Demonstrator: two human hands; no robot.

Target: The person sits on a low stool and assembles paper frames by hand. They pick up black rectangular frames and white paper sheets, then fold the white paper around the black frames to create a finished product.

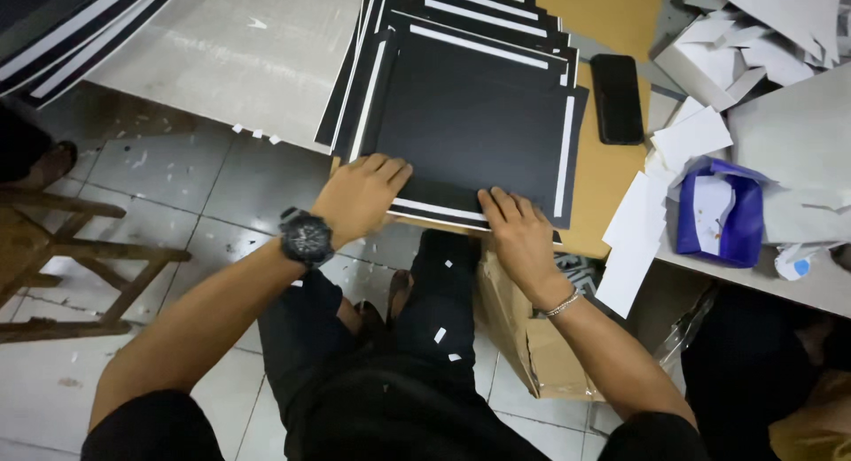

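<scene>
Black sheets stacked on our desk | left hand flat, fingers spread, on near edge | right hand likewise pressing | phone beside

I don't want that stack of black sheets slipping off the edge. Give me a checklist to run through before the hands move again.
1. Left hand flat on the top black sheet with white strips: ok.
2. Right hand on the sheet's near edge: ok.
3. Stack squared up: not ok, the sheets are fanned out.
4. Stack fully supported by the brown board table: cannot tell, its near edge is at the table's edge.
5. Black phone apart from the stack: ok.
6. White paper scraps apart from the stack: ok.
</scene>
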